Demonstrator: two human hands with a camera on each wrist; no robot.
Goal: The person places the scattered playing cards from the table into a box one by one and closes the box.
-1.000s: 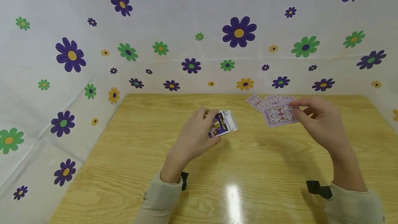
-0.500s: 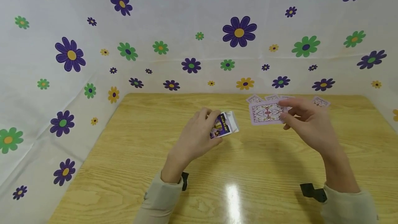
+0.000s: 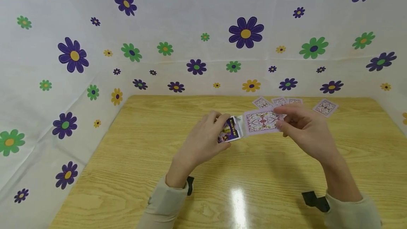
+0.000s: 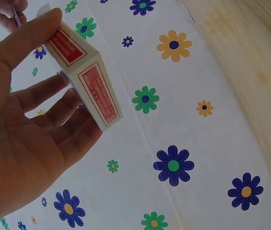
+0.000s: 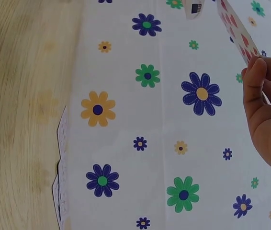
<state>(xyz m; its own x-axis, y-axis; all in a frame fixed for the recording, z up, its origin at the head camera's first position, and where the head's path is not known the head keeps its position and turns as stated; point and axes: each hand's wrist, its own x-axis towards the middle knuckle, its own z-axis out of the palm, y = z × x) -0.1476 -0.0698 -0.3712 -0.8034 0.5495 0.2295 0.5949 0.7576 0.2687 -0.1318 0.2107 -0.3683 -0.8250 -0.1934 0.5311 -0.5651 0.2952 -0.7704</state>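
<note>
On my feed, glare sits on the near part of a wood-grain table point(image 3: 127, 172); behind and left rises white cloth point(image 3: 143, 20) printed with flowers point(image 3: 246, 33), its slanting line point(image 3: 33, 147) perhaps a crease.

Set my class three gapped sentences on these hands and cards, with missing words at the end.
The left hand grips a box, its panels ____ in the left wrist view.
The right hand holds a card whose visible suit is ____.
In the head view, cards seen lying on the table number ____.
Missing words: red; hearts; four.
</note>
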